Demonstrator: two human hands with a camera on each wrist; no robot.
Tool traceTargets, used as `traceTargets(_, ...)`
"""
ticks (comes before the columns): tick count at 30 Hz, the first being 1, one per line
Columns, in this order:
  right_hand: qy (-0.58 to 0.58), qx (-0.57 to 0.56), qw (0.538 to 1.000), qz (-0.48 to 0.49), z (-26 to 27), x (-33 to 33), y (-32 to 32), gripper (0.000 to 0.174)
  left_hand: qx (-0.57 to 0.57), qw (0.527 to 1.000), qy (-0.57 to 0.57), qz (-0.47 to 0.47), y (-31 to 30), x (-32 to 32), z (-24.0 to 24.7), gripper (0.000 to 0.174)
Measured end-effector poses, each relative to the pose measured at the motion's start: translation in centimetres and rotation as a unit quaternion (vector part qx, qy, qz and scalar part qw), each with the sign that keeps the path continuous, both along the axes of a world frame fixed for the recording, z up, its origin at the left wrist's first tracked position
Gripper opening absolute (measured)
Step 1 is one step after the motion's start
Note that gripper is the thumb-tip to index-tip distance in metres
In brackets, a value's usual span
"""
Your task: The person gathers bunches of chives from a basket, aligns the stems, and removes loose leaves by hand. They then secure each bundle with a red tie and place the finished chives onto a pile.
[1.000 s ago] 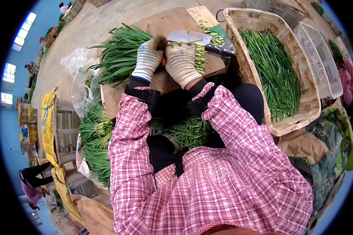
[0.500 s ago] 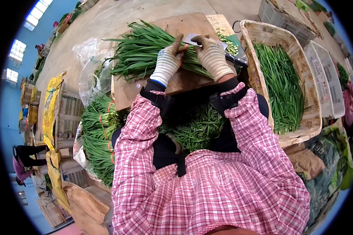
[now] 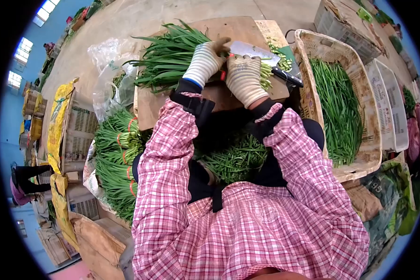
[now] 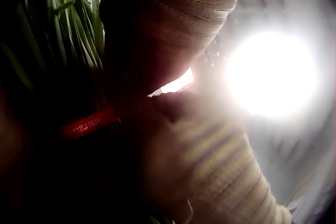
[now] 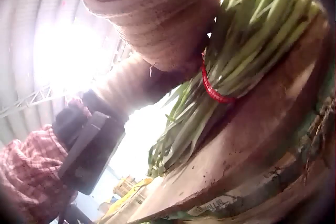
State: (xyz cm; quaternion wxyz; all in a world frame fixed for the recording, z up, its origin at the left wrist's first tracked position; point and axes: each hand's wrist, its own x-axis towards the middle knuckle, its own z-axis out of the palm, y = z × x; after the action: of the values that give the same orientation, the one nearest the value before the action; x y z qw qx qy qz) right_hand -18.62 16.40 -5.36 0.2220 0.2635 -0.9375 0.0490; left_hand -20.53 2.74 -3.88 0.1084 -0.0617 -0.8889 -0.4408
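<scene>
A bunch of green garlic chives (image 3: 172,56) lies on a wooden board (image 3: 224,30), leaves to the left and pale cut stems to the right. Around its stems runs a printed red tie (image 5: 214,91). My gloved left hand (image 3: 206,59) is over the bunch, its fingers and thumb pinching at the tie. Close beside it, my gloved right hand (image 3: 244,80) bends its fingers over the stems at the same tie; the fingertips are largely hidden. Just behind the right hand lies a cleaver (image 3: 254,50) with a black handle.
Right of the board stands a dirty plastic crate (image 3: 308,93) of loose chives. Several tied bunches (image 3: 119,163) are stacked at left, near a clear plastic bag (image 3: 109,79). Trimmings (image 3: 235,158) lie between the knees. Cut stem ends (image 3: 277,53) lie behind the cleaver.
Half a second ago the hands were apart, the left at the red tie and the right further along the stems. Now they have come together at the tie, and more of the cleaver shows.
</scene>
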Motion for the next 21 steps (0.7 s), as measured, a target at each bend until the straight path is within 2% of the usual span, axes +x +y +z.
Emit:
traceTargets(2, -0.15, -0.003, 0.989, 0.019, 2.1, -1.2, 1.1, 0.019, 0.018, 0.993, 0.041, 0.108, -0.5, 2.0, 0.5, 0.041)
traceTargets(3, -0.145, -0.062, 0.986, 0.055, 2.3, -2.3, 2.2, 0.019, -0.015, 0.99, 0.011, 0.139, -1.0, 2.9, 0.7, 0.034)
traceTargets(4, -0.125, -0.189, 0.967, 0.117, 2.0, -3.4, 3.1, 0.017, -0.022, 0.991, 0.062, 0.115, -1.1, 3.2, -0.7, 0.032)
traceTargets(6, -0.127, -0.234, 0.939, 0.218, 1.9, -5.4, 2.8, 0.017, -0.107, 0.987, 0.094, 0.08, 0.4, 4.7, -1.1, 0.032)
traceTargets(7, -0.125, -0.232, 0.939, 0.221, 2.0, -6.0, 2.7, 0.017, -0.128, 0.977, 0.155, 0.077, 0.9, 4.6, -2.1, 0.034)
traceTargets(9, -0.187, -0.123, 0.925, 0.307, 3.2, -6.5, 2.4, 0.017, -0.102, 0.982, 0.137, 0.086, 1.4, 4.6, -2.8, 0.026)
traceTargets(10, -0.184, -0.124, 0.925, 0.308, 3.6, -6.5, 2.2, 0.017, -0.08, 0.985, 0.124, 0.091, 1.5, 4.5, -3.2, 0.023)
traceTargets(12, -0.115, 0.052, 0.963, 0.237, 4.2, -6.4, 1.6, 0.015, -0.071, 0.983, 0.131, 0.108, 1.9, 4.5, -3.5, 0.019)
traceTargets(13, -0.06, 0.06, 0.973, 0.213, 4.0, -5.7, 1.5, 0.012, -0.06, 0.981, 0.136, 0.124, 2.0, 4.3, -3.6, 0.015)
traceTargets(14, -0.059, 0.059, 0.974, 0.211, 4.0, -5.3, 1.6, 0.012, -0.061, 0.981, 0.137, 0.122, 2.0, 4.0, -3.1, 0.015)
traceTargets(16, -0.059, 0.055, 0.991, 0.104, 3.6, -4.2, 1.8, 0.014, -0.118, 0.978, 0.086, 0.152, 1.6, 3.2, -2.2, 0.012)
traceTargets(17, -0.071, 0.06, 0.991, 0.099, 3.5, -3.0, 2.1, 0.016, -0.152, 0.974, 0.102, 0.132, 1.5, 2.8, -1.0, 0.014)
traceTargets(18, -0.036, 0.034, 0.993, 0.107, 2.4, -2.0, 1.8, 0.018, -0.189, 0.969, 0.125, 0.102, 1.3, 2.1, -0.5, 0.015)
traceTargets(20, -0.122, -0.036, 0.989, 0.072, 1.7, -1.2, 1.4, 0.019, -0.249, 0.963, 0.099, 0.034, 1.2, 0.5, 0.1, 0.017)
traceTargets(21, -0.107, -0.049, 0.99, 0.075, 1.1, -1.2, 1.6, 0.019, -0.217, 0.975, 0.04, 0.014, 1.0, 0.1, 0.2, 0.021)
